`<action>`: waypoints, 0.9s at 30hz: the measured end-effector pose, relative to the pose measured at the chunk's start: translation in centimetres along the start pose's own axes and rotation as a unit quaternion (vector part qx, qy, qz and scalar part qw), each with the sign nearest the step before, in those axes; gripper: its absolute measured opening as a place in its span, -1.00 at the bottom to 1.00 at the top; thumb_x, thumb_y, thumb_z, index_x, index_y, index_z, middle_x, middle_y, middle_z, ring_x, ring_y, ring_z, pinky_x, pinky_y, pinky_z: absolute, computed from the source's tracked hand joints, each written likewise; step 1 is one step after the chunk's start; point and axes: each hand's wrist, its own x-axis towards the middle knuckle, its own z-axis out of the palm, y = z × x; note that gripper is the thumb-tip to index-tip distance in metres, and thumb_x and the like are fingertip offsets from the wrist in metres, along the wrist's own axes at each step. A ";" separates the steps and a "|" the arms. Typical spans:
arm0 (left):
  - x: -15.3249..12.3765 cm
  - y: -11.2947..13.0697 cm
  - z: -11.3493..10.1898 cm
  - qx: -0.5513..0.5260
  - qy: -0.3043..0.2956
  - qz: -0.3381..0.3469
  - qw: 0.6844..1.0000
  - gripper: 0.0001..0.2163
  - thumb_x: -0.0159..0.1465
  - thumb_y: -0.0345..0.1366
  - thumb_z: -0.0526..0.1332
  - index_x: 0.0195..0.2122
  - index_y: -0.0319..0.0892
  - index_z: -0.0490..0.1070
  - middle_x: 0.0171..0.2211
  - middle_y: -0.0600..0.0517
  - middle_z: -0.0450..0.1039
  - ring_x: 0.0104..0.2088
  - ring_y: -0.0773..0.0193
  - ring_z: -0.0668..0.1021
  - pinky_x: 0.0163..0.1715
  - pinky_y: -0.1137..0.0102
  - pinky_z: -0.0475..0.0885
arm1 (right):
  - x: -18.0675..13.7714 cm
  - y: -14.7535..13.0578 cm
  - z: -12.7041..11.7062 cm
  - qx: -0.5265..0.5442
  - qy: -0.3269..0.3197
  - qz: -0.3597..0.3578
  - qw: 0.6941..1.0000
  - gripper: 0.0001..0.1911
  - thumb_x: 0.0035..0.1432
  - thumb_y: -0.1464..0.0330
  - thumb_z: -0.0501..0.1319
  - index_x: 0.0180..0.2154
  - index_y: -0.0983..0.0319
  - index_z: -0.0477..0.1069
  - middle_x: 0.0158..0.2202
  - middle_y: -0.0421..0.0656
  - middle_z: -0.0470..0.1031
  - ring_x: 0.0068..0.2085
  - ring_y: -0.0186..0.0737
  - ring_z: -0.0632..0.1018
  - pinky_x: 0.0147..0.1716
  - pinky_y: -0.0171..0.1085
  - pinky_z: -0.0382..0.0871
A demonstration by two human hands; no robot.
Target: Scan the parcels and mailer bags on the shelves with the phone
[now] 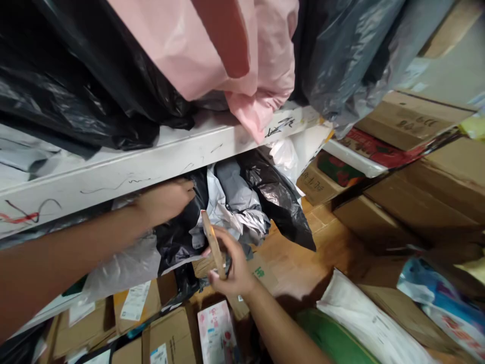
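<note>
My left hand (166,200) reaches in from the left, under the shelf board. Its fingers are curled against the top of a black plastic parcel bag (180,232), one of several packed side by side on the lower shelf. My right hand (233,263) holds a thin, flat brown cardboard box (214,245) on edge, thumb and fingers on opposite sides. This box is in front of a white and grey plastic parcel bag (220,207). Farther right, a shiny black bag (280,197) sticks out past the shelf edge.
A white shelf board (113,174) with marker scribbles runs above my hands. On it are black bags (76,81) and a pink bag (261,65). Cardboard boxes (170,333) stand below. At right are stacked cartons (424,197), a white sack (371,318) and wooden flooring (322,227).
</note>
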 end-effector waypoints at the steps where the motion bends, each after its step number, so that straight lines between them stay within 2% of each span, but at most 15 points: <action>1: 0.5 1.4 -0.2 0.016 -0.027 -0.035 0.999 -0.81 0.17 -0.45 0.16 -0.28 -0.32 0.56 -0.30 -0.24 0.53 -0.18 -0.04 0.57 -0.17 0.18 0.47 | -0.8 0.2 0.9 0.036 -0.001 0.013 0.999 -0.27 -0.13 0.36 0.26 0.16 0.17 0.25 0.21 0.04 0.29 0.11 0.12 0.46 0.06 0.05 0.39; 3: 0.9 3.8 0.4 0.064 -0.027 -0.145 0.987 -0.66 0.21 -0.36 0.16 -0.07 -0.52 0.48 -0.15 -0.45 0.49 -0.07 -0.26 0.53 -0.17 0.02 0.47 | -1.9 1.2 2.5 0.109 0.016 0.066 0.992 -0.26 -0.12 0.30 0.30 0.16 0.15 0.23 0.26 0.07 0.22 -0.11 0.03 0.59 -0.17 -0.05 0.53; 4: 0.7 4.5 1.2 0.091 -0.008 -0.171 0.981 -0.60 0.23 -0.37 0.14 0.04 -0.54 0.41 -0.06 -0.51 0.44 0.02 -0.35 0.48 -0.11 -0.07 0.43 | -2.3 2.1 3.0 0.129 0.041 0.094 0.986 -0.26 -0.11 0.26 0.32 0.16 0.16 0.22 0.25 0.09 0.25 -0.21 -0.03 0.62 -0.26 -0.09 0.55; 5: 0.1 4.7 2.3 0.113 0.019 -0.169 0.979 -0.57 0.26 -0.38 0.11 0.13 -0.49 0.35 0.03 -0.51 0.39 0.10 -0.39 0.40 -0.04 -0.16 0.36 | -2.5 2.9 3.2 0.135 0.073 0.116 0.981 -0.26 -0.10 0.22 0.32 0.15 0.18 0.21 0.19 0.12 0.33 -0.29 -0.06 0.63 -0.29 -0.09 0.55; 7: -1.6 3.8 4.7 0.128 0.074 -0.080 0.986 -0.56 0.30 -0.39 0.05 0.21 -0.30 0.30 0.18 -0.39 0.30 0.23 -0.34 0.27 0.10 -0.26 0.17 | -2.6 4.5 2.9 0.118 0.128 0.135 0.975 -0.28 -0.08 0.15 0.32 0.11 0.23 0.23 0.00 0.09 0.51 -0.31 -0.03 0.63 -0.24 -0.06 0.54; 8: -2.6 2.9 5.8 0.121 0.093 -0.019 0.988 -0.56 0.31 -0.42 0.02 0.22 -0.22 0.30 0.22 -0.29 0.27 0.27 -0.24 0.24 0.16 -0.24 0.11 | -2.6 5.1 2.4 0.109 0.141 0.135 0.975 -0.29 -0.09 0.14 0.32 0.09 0.25 0.25 -0.08 0.06 0.56 -0.28 0.01 0.64 -0.21 -0.05 0.53; 11: -4.9 0.4 7.5 0.097 0.110 0.133 0.980 -0.50 0.29 -0.52 -0.05 0.22 -0.07 0.29 0.26 -0.03 0.27 0.28 0.12 0.25 0.25 0.04 0.11 | -2.7 5.7 0.9 0.091 0.145 0.128 0.977 -0.33 -0.12 0.20 0.34 0.05 0.25 0.30 -0.12 0.03 0.57 -0.20 0.08 0.63 -0.15 -0.03 0.50; 12: -5.0 0.1 7.4 0.094 0.108 0.158 0.977 -0.50 0.27 -0.53 -0.03 0.21 -0.07 0.30 0.25 0.00 0.29 0.26 0.15 0.28 0.23 0.11 0.15 | -2.7 5.6 0.6 0.086 0.146 0.128 0.977 -0.35 -0.13 0.22 0.34 0.05 0.24 0.31 -0.10 0.02 0.56 -0.20 0.08 0.63 -0.14 -0.03 0.50; 14: -4.3 0.6 6.5 0.091 0.090 0.171 0.977 -0.53 0.23 -0.52 0.03 0.14 -0.12 0.39 0.18 -0.04 0.38 0.17 0.08 0.38 0.13 0.13 0.27 | -2.8 5.1 0.6 0.081 0.149 0.130 0.977 -0.35 -0.11 0.22 0.33 0.05 0.22 0.30 -0.06 0.02 0.55 -0.21 0.05 0.62 -0.14 -0.04 0.50; 17: -1.1 2.3 4.2 0.078 0.017 0.148 0.986 -0.70 0.21 -0.50 0.09 -0.12 -0.20 0.54 -0.13 -0.13 0.55 -0.08 0.00 0.51 -0.15 0.13 0.38 | -3.1 4.1 1.4 0.086 0.155 0.152 0.972 -0.33 -0.07 0.18 0.33 0.09 0.19 0.26 -0.01 0.02 0.49 -0.21 -0.01 0.61 -0.17 -0.07 0.51; 20: 2.5 2.6 2.7 0.049 -0.057 0.175 0.982 -0.78 0.22 -0.47 0.10 -0.32 -0.20 0.57 -0.33 -0.09 0.55 -0.22 0.08 0.53 -0.29 0.23 0.35 | -4.2 2.7 2.5 0.074 0.165 0.178 0.967 -0.39 -0.02 0.12 0.34 0.06 0.15 0.33 0.07 0.02 0.31 -0.19 -0.07 0.56 -0.21 -0.13 0.51; 22: 4.0 1.7 2.6 0.015 -0.075 0.197 0.977 -0.79 0.24 -0.42 0.12 -0.31 -0.15 0.57 -0.34 -0.05 0.55 -0.25 0.15 0.53 -0.27 0.29 0.33 | -5.7 1.7 3.2 0.066 0.176 0.200 0.962 -0.49 0.00 0.06 0.34 -0.04 0.12 0.42 0.01 -0.04 0.23 -0.20 -0.13 0.52 -0.23 -0.17 0.50; 24: 4.6 0.6 2.8 -0.027 -0.081 0.202 0.976 -0.79 0.23 -0.42 0.13 -0.25 -0.11 0.56 -0.31 0.00 0.55 -0.20 0.21 0.52 -0.20 0.34 0.31 | -7.6 0.8 3.9 0.117 0.190 0.243 0.944 -0.50 0.03 -0.01 0.31 -0.05 0.09 0.41 -0.10 -0.10 0.24 -0.21 -0.16 0.49 -0.26 -0.20 0.49; 27: 4.3 -0.5 2.8 -0.078 -0.101 0.198 0.972 -0.73 0.18 -0.52 0.11 -0.26 -0.06 0.54 -0.24 0.06 0.55 -0.06 0.23 0.45 -0.08 0.37 0.24 | -10.2 0.2 5.4 0.287 0.213 0.306 0.883 -0.40 0.09 -0.08 0.25 0.07 0.01 0.18 -0.17 -0.15 0.39 -0.22 -0.14 0.54 -0.31 -0.18 0.49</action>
